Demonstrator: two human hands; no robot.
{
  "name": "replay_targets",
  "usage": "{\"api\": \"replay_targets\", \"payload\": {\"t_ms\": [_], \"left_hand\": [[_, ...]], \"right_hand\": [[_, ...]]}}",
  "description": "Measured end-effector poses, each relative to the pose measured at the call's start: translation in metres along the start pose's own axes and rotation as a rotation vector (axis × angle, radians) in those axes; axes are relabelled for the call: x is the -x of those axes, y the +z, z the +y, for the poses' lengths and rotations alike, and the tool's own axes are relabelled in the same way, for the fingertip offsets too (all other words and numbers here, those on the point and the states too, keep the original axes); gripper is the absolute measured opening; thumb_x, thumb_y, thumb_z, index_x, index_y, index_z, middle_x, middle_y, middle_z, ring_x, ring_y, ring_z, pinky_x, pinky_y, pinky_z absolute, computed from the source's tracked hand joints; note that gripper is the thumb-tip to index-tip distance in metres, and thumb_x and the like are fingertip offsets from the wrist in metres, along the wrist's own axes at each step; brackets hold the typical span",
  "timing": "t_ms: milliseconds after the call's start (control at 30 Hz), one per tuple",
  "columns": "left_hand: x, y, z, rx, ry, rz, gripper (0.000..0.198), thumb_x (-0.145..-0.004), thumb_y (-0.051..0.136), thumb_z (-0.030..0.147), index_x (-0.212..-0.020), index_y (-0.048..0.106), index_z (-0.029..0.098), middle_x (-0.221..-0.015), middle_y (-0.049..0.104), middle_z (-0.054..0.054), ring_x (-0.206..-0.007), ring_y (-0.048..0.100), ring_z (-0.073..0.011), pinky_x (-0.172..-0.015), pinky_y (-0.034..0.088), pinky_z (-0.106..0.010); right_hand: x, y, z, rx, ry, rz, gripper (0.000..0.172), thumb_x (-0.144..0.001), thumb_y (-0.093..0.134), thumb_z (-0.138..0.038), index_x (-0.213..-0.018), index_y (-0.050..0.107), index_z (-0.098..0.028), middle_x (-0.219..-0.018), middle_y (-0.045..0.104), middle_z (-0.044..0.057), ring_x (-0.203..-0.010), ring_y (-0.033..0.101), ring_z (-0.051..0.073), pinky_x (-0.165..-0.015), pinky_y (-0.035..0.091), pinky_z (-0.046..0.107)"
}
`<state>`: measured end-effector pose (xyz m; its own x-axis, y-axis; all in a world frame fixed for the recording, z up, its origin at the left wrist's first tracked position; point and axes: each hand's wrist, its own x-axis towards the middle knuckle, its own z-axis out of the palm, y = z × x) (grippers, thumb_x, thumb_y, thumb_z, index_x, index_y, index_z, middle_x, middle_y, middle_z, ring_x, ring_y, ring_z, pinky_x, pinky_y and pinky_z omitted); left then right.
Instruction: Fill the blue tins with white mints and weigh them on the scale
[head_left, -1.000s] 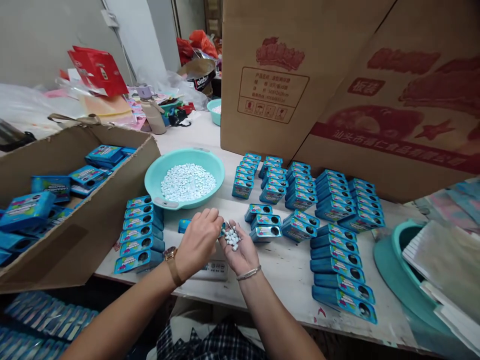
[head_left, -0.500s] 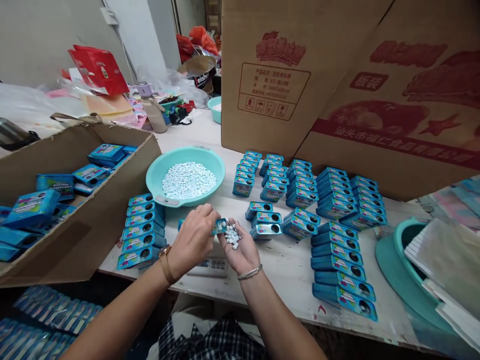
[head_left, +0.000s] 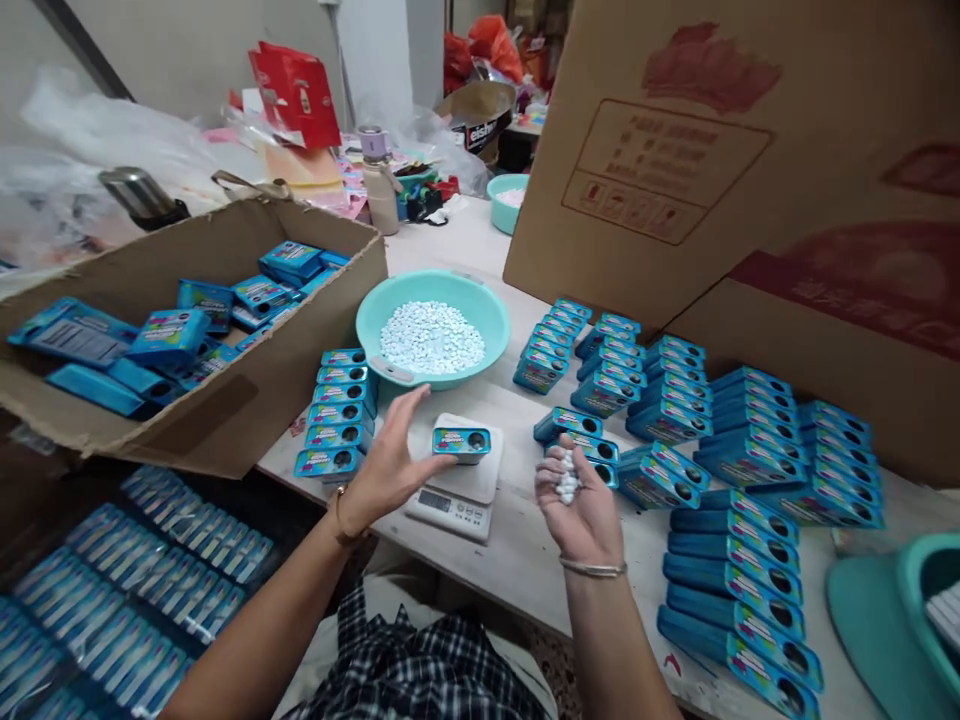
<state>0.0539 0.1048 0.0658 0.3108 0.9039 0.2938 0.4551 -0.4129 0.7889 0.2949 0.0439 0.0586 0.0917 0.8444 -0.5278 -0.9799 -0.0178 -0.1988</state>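
A blue tin [head_left: 461, 443] with a round dark opening in its top stands upright on the white digital scale [head_left: 451, 508]. Just left of it my left hand [head_left: 386, 465] is open and empty, with the thumb reaching close to the tin's front. My right hand [head_left: 581, 510] is cupped palm up to the right of the scale, its fingers curled round a small heap of white candies [head_left: 568, 478]. Behind the scale sits a turquoise basin [head_left: 367, 325] with many more white candies [head_left: 431, 337] in it.
Rows of blue tins [head_left: 739, 590] stand on the right, near a tall carton [head_left: 637, 150]. Another row of tins [head_left: 330, 435] is by the scale's left. An open cardboard box [head_left: 300, 340] holds blue tins. At far right is a turquoise container [head_left: 877, 610].
My hands have moved apart: the left has come off the tin with its fingers spread, the right has drawn away rightward with the candies. The view has turned left.
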Motion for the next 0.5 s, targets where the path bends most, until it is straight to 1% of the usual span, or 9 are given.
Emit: {"api": "replay_targets", "payload": {"t_ms": [67,133,200,233,300,400,500], "left_hand": [[0.010,-0.018,0.006,0.063,-0.061,0.174,0.067,-0.079,0.073,0.032,-0.138,0.043,0.026,-0.137,0.051,-0.009,-0.127,0.050,-0.0248,-0.106,0.042,-0.040],[0.023,-0.033,0.010,0.138,-0.119,0.349,0.054,-0.081,0.071,0.028,-0.131,0.051,0.025,-0.127,0.059,-0.008,-0.117,0.058,-0.0222,-0.101,0.046,-0.038],[0.038,-0.041,0.009,0.202,-0.173,0.477,0.045,-0.081,0.071,0.025,-0.123,0.057,0.023,-0.118,0.064,-0.007,-0.107,0.062,-0.0200,-0.097,0.049,-0.035],[0.045,-0.043,0.007,0.227,-0.200,0.516,0.042,-0.081,0.071,0.024,-0.120,0.059,0.022,-0.114,0.065,-0.006,-0.104,0.063,-0.0190,-0.095,0.050,-0.034],[0.058,-0.044,0.001,0.260,-0.254,0.543,0.037,-0.081,0.071,0.024,-0.116,0.061,0.021,-0.108,0.067,-0.005,-0.099,0.064,-0.0176,-0.094,0.050,-0.032],[0.072,-0.041,-0.008,0.277,-0.330,0.517,0.031,-0.082,0.069,0.025,-0.112,0.063,0.020,-0.104,0.068,-0.005,-0.096,0.065,-0.0170,-0.093,0.050,-0.032],[0.079,-0.037,-0.016,0.274,-0.367,0.485,0.029,-0.083,0.068,0.027,-0.111,0.064,0.019,-0.104,0.067,-0.005,-0.097,0.064,-0.0179,-0.092,0.050,-0.033]], "right_hand": [[0.003,-0.007,-0.009,0.007,-0.007,-0.060,0.009,-0.093,0.049,-0.015,-0.099,0.056,-0.017,-0.071,0.050,-0.004,-0.052,0.047,0.004,-0.043,0.041,0.012],[0.006,-0.012,-0.016,0.020,-0.015,-0.099,0.013,-0.091,0.052,-0.011,-0.102,0.054,-0.017,-0.071,0.049,-0.004,-0.051,0.046,0.004,-0.040,0.038,0.011],[0.008,-0.015,-0.021,0.038,-0.019,-0.114,0.015,-0.090,0.052,-0.010,-0.104,0.054,-0.016,-0.071,0.048,-0.004,-0.049,0.045,0.004,-0.038,0.037,0.011],[0.008,-0.015,-0.022,0.050,-0.021,-0.115,0.015,-0.091,0.051,-0.010,-0.104,0.054,-0.016,-0.071,0.047,-0.004,-0.049,0.045,0.004,-0.037,0.036,0.012],[0.009,-0.012,-0.023,0.073,-0.025,-0.112,0.012,-0.092,0.049,-0.011,-0.103,0.054,-0.016,-0.071,0.046,-0.004,-0.048,0.044,0.004,-0.037,0.036,0.012],[0.008,-0.006,-0.020,0.104,-0.034,-0.115,0.011,-0.094,0.046,-0.012,-0.100,0.054,-0.016,-0.070,0.044,-0.005,-0.046,0.043,0.004,-0.036,0.035,0.012],[0.007,0.001,-0.016,0.139,-0.038,-0.131,0.011,-0.094,0.045,-0.013,-0.099,0.054,-0.016,-0.068,0.043,-0.005,-0.045,0.042,0.004,-0.035,0.034,0.012]]}}
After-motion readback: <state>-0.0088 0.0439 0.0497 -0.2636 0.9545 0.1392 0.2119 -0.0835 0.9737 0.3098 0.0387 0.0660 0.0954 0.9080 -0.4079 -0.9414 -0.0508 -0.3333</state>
